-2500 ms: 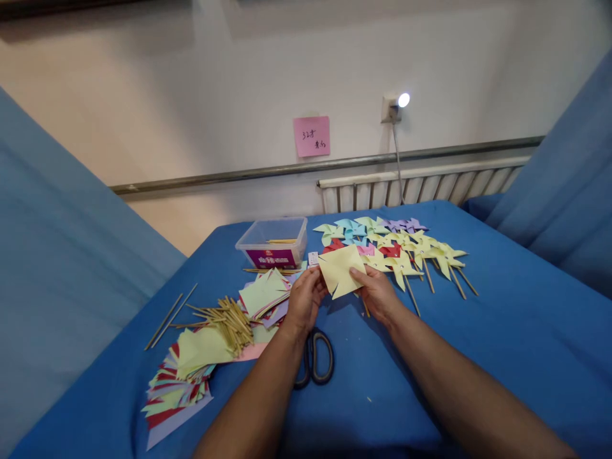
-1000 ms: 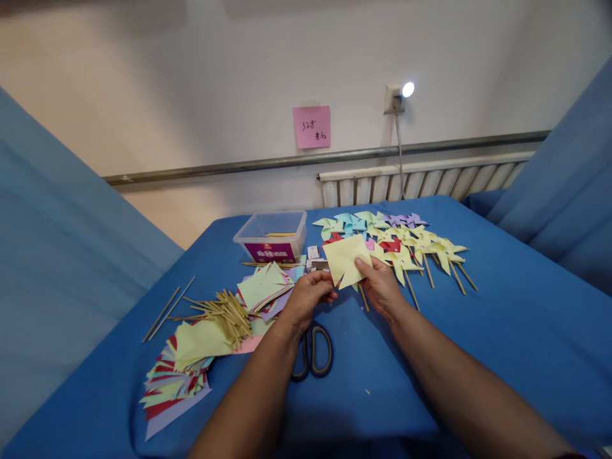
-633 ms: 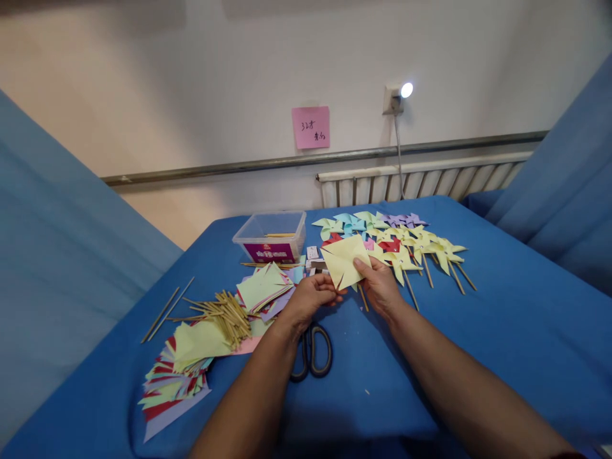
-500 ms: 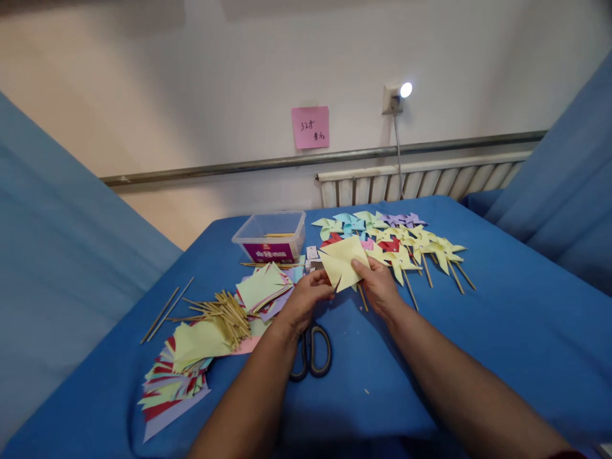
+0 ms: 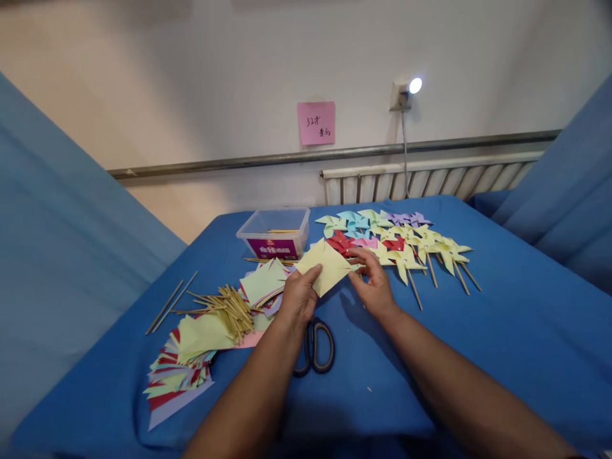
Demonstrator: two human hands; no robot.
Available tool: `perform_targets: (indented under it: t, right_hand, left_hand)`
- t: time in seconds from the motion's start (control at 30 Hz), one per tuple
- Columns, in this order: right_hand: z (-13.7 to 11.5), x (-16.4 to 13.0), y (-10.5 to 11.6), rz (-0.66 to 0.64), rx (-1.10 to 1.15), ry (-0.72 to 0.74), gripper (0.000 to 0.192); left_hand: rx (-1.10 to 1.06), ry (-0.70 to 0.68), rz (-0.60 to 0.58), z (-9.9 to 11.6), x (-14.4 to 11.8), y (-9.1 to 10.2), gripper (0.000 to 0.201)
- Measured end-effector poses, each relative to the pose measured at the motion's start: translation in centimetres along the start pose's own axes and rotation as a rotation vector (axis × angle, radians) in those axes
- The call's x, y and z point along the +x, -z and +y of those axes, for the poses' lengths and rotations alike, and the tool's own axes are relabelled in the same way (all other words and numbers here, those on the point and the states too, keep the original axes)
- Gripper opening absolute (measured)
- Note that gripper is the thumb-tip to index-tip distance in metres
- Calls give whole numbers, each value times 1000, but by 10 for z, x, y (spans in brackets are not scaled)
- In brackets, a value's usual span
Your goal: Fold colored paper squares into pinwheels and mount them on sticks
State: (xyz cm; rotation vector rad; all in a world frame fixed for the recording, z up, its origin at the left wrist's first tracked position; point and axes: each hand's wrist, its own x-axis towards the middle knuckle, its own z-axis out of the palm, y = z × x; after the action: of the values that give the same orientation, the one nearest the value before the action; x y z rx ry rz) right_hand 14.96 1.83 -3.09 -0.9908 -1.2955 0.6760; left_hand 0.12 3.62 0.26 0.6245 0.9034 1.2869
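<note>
A pale yellow paper square [image 5: 326,264] with slits cut in from its corners is held up over the table. My left hand [image 5: 300,296] grips its left side, thumb on top and fingers underneath. At the right corner, the curled fingers and thumb of my right hand [image 5: 375,284] close on the paper's edge. Black-handled scissors [image 5: 324,347] lie below my left hand, their blades hidden. Behind my right hand, finished paper pinwheels [image 5: 406,260] in yellow, red, blue, green and purple lie on sticks.
Left of my hands are a stack of cut paper squares [image 5: 262,282], a heap of short sticks [image 5: 232,312] and a fanned pile of coloured paper [image 5: 179,376]. Behind stands a clear plastic box [image 5: 273,245]. Two sticks [image 5: 172,303] lie at the left on the blue tablecloth [image 5: 382,395].
The paper has turned and shifted slightly left. My left thumb now presses on top of it, while my right hand has moved from its face to its right corner.
</note>
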Motion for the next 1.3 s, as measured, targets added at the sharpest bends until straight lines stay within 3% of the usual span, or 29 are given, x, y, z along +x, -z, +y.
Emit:
perform_targets:
  t: [0.13,0.3,0.43,0.8,1.3]
  right_hand:
    - [-8,-7,-1,-152,-333,317,47]
    - [-7,-8,-5,-189,-489,422,22]
    - [-8,-6,-4,-145,-451,395,7]
    - [-2,-4,-3,-15,-335,188,12]
    - [-2,-2,-3,-39,-348,140,13]
  left_hand:
    - [-24,3,31,4,-1,0,39]
    - [-53,34,-69,1,-2,1,39]
    - [-28,33,-95,-1,-2,1,44]
    - [95,70,-123,-2,-10,-4,47]
    - [155,64,-144,-1,-13,-10,49]
